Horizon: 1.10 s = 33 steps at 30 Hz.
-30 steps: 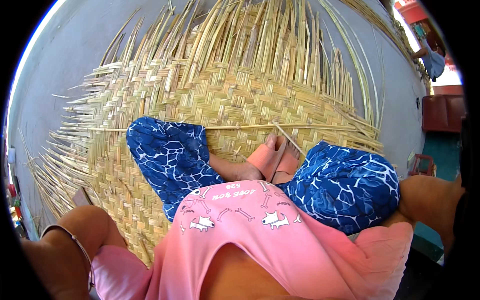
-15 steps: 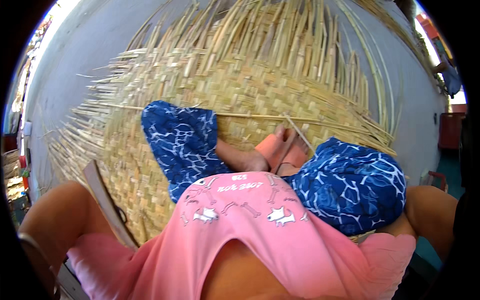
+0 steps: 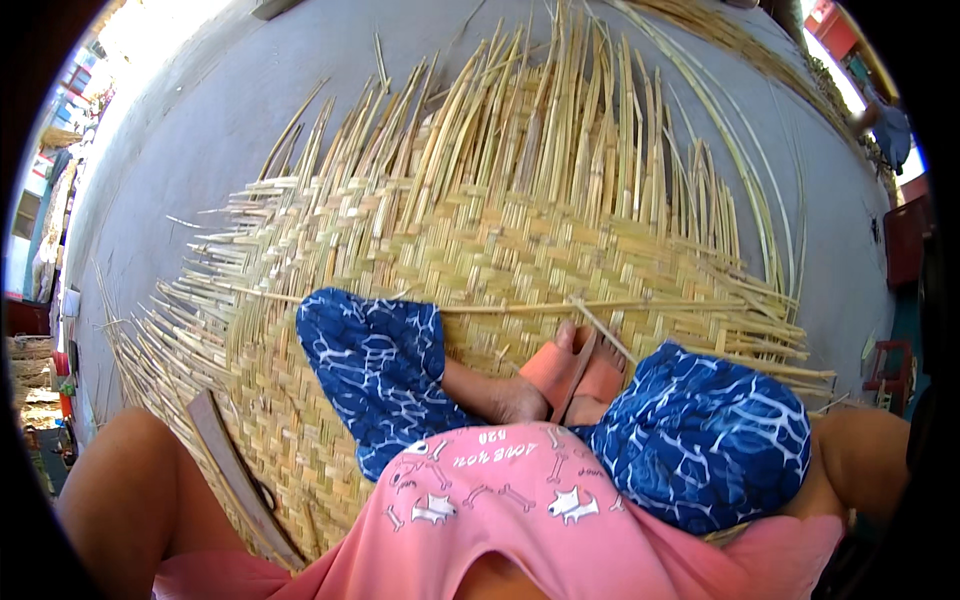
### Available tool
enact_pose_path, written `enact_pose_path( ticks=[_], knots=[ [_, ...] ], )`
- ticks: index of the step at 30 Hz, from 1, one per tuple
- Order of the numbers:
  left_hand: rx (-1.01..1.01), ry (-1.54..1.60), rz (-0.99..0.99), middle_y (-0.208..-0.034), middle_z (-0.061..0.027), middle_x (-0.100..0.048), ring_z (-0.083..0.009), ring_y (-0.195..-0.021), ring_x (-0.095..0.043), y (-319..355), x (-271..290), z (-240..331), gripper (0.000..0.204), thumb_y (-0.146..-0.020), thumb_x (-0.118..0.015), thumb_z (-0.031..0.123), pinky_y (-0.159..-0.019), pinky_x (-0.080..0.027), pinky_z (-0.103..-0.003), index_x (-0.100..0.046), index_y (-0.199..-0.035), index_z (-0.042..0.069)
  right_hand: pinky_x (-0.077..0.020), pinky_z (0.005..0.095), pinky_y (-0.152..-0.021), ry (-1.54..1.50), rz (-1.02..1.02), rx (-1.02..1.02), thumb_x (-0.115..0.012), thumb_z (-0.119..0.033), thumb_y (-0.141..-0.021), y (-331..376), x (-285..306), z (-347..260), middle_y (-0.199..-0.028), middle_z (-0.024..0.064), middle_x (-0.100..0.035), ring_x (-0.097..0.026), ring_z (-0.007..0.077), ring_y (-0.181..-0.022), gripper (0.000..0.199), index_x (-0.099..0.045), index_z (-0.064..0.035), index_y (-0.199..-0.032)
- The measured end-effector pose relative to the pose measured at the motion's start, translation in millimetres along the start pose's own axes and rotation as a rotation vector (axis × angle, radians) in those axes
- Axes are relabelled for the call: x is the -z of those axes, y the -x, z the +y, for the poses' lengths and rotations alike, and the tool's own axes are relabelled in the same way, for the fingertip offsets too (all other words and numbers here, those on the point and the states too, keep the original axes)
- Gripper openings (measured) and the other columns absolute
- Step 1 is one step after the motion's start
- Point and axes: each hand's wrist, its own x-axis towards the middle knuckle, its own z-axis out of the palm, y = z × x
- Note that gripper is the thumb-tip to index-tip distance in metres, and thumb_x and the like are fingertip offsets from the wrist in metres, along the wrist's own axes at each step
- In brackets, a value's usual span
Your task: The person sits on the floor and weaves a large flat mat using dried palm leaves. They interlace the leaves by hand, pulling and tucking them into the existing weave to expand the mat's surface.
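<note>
Neither of my hands is in the picture. Bare parts of my left arm (image 3: 125, 480) and my right arm (image 3: 862, 445) show at the two sides, and both hands are out of sight. In front of me a woven mat (image 3: 450, 250) of flat, pale yellow-green strips lies on the floor, its unwoven ends fanning out at the far and left edges. I sit on it with legs folded, in blue patterned trousers (image 3: 365, 345) and orange sandals (image 3: 550, 372). One long loose strip (image 3: 520, 307) crosses the mat beyond my feet.
A flat, curved wooden piece (image 3: 225, 455) lies on the mat near my left arm. Long loose stalks (image 3: 715, 90) rest on the grey floor (image 3: 200, 130) at the far right. A red chair (image 3: 890, 375) stands at the right edge, and a person (image 3: 890, 135) is at the far right.
The whole scene sits lower in the picture, so more floor shows beyond the mat. The mat, strip and wooden piece keep their places relative to one another; my hands stay out of sight.
</note>
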Motion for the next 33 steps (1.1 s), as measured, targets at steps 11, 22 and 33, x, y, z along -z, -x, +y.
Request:
enact_pose_path(
  ticks=[11,22,33],
  knots=[
    [0.091,0.124,0.321,-0.119,-0.0108,-0.050,-0.0207,-0.108,-0.040,26.7,-79.6,-46.1,0.047,-0.096,-0.036,0.037,-0.085,-0.035,-0.035,-0.038,-0.131,0.006,-0.0474,0.0307,-0.077,-0.180,0.141,-0.740,-0.053,-0.015,-0.091,134.9,-190.1,107.0,-0.096,0.0096,-0.057,-0.056,0.0165,-0.087,0.019,-0.053,-0.0024,-0.105],
    [0.224,0.186,0.375,-0.124,-0.0111,-0.048,-0.0218,-0.115,-0.037,36.1,-136.0,-73.9,0.047,-0.096,-0.035,0.037,-0.091,-0.033,-0.038,-0.038,-0.131,0.006,-0.0475,0.0309,-0.077,-0.161,0.198,-0.933,-0.053,-0.014,-0.091,180.4,-231.4,148.3,-0.096,0.0106,-0.057,-0.055,0.0172,-0.087,0.020,-0.053,-0.0009,-0.106],
    [0.299,0.230,0.380,-0.129,-0.0114,-0.046,-0.0228,-0.122,-0.034,39.6,-179.8,-91.9,0.047,-0.095,-0.034,0.037,-0.097,-0.031,-0.041,-0.039,-0.131,0.007,-0.0476,0.0312,-0.076,-0.101,0.193,-0.924,-0.052,-0.012,-0.091,186.2,-220.3,165.8,-0.097,0.0116,-0.056,-0.055,0.0180,-0.087,0.021,-0.052,0.0005,-0.107]
  ],
)
